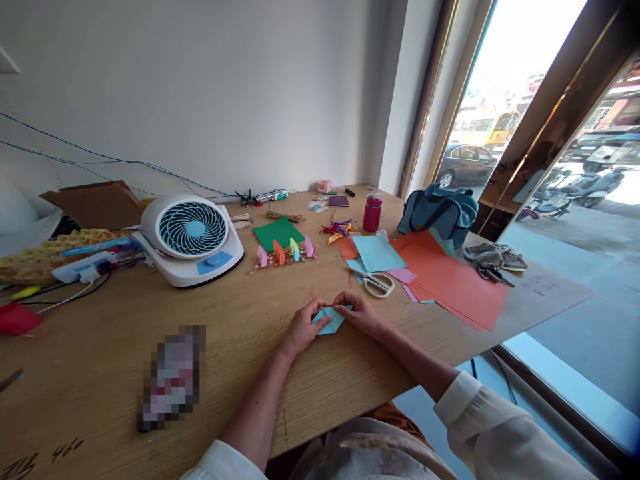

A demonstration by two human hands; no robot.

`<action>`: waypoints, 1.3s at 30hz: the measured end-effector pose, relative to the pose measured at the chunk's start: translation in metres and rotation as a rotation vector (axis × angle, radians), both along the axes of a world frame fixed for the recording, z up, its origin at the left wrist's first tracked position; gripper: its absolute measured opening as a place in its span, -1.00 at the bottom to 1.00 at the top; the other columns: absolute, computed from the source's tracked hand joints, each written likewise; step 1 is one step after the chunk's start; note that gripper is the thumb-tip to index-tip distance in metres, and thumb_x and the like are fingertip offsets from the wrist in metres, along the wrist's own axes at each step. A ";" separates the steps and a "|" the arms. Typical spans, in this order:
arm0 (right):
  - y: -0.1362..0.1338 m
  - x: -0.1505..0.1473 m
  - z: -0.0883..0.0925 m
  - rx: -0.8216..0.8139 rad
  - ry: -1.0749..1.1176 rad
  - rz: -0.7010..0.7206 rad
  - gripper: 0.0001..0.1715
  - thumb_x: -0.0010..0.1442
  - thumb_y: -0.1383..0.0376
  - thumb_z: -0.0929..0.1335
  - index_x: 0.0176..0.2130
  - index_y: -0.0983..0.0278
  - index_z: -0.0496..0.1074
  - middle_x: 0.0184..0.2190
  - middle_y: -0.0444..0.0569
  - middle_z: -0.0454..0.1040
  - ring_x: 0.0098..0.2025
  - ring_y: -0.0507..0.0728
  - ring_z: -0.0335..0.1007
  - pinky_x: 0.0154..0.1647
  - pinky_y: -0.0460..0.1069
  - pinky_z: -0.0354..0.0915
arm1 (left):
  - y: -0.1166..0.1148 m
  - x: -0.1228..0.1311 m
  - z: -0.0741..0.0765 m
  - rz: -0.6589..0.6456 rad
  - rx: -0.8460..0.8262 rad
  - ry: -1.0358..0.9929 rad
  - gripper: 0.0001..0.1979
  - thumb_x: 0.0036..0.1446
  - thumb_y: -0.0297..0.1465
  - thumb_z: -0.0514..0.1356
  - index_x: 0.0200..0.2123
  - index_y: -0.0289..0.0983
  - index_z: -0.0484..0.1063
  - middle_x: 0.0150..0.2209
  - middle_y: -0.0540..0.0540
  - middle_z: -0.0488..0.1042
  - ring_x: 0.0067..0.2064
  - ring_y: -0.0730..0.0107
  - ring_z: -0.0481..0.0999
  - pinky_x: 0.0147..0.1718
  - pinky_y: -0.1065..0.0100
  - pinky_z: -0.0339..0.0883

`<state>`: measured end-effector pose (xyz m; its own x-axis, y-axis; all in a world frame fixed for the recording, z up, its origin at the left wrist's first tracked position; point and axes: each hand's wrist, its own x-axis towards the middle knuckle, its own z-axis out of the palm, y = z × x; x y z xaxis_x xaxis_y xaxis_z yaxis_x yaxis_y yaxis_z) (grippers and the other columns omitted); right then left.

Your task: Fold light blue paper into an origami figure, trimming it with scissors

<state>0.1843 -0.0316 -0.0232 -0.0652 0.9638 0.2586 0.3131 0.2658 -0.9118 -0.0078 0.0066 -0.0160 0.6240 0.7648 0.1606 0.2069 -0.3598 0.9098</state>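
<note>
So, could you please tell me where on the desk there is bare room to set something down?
A broad bare patch lies between the fan and the left hand, and a smaller one between the right hand and the orange sheets. It is crowded beyond the right hand, where the scissors, light blue sheet and magenta bottle sit close together.

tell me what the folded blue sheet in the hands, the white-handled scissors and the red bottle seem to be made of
Folded blue sheet: matte paper, judging by its flat facets and straight edges. White-handled scissors: handles look like smooth plastic; blades probably metal, too small to confirm. Red bottle: smooth-sided, perhaps coated metal or plastic; colour hides which.
</note>
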 end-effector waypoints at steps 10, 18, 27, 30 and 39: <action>0.000 -0.002 0.006 0.004 0.004 -0.025 -0.57 0.20 -0.04 0.33 -0.37 0.28 0.41 -0.45 -0.10 0.42 -0.39 0.05 0.27 -0.35 -0.05 0.20 | 0.003 0.000 -0.004 0.011 -0.013 0.003 -0.59 0.11 -0.17 0.24 -0.07 -0.31 0.40 -0.36 -0.01 0.45 -0.35 0.41 0.40 -0.35 0.44 0.25; 0.001 -0.003 0.002 -0.007 0.000 -0.038 -0.65 0.21 0.04 0.33 -0.36 0.28 0.42 -0.45 -0.11 0.43 -0.39 0.05 0.28 -0.35 -0.06 0.19 | 0.002 -0.001 -0.001 0.028 -0.030 0.020 -0.60 0.11 -0.18 0.24 -0.05 -0.31 0.40 -0.40 0.02 0.38 -0.37 0.44 0.34 -0.36 0.45 0.21; 0.004 -0.007 -0.004 0.032 0.000 -0.050 -0.70 0.23 0.10 0.30 -0.35 0.27 0.42 -0.46 -0.10 0.46 -0.40 0.06 0.33 -0.38 -0.06 0.21 | 0.000 -0.004 0.003 0.037 -0.034 0.044 -0.62 0.11 -0.22 0.25 -0.05 -0.30 0.41 -0.35 -0.01 0.46 -0.34 0.41 0.40 -0.36 0.45 0.23; 0.000 -0.008 0.001 0.049 -0.026 -0.068 -0.76 0.22 0.15 0.31 -0.34 0.27 0.43 -0.48 -0.11 0.45 -0.43 0.06 0.32 -0.40 -0.06 0.19 | 0.001 -0.003 0.005 0.043 -0.036 0.053 -0.64 0.09 -0.26 0.27 -0.07 -0.29 0.44 -0.26 -0.05 0.51 -0.24 0.36 0.45 -0.29 0.43 0.27; -0.028 -0.004 0.009 -0.054 -0.023 -0.133 -0.79 0.21 0.17 0.32 -0.33 0.27 0.42 -0.46 -0.11 0.42 -0.40 0.06 0.29 -0.39 -0.07 0.16 | -0.036 -0.023 0.022 0.197 0.324 0.174 -0.69 0.20 -0.33 0.21 0.01 -0.22 0.35 -0.11 -0.11 0.49 -0.20 0.34 0.50 -0.18 0.31 0.39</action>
